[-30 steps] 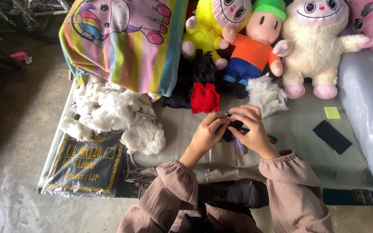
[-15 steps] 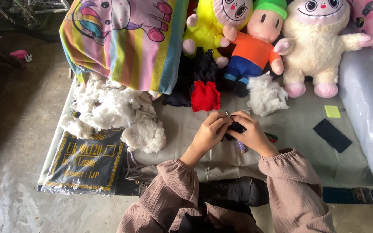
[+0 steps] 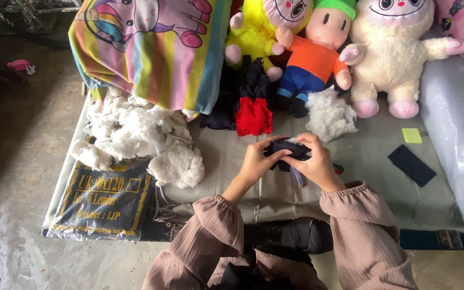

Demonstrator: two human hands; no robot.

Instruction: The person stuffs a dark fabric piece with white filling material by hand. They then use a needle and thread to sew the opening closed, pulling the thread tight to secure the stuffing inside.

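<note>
Both hands have drifted slightly left. The left hand (image 3: 256, 161) and right hand (image 3: 318, 164) pinch a small black cloth piece (image 3: 287, 149) at frame centre; loose stuffing (image 3: 330, 113) nearby could snag in it.

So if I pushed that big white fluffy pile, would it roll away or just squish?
The white stuffing pile would probably squish and pull apart, since it lies in loose, wispy clumps. It looks very light for its size. It likely won't roll; the lumps are ragged, not round.
</note>
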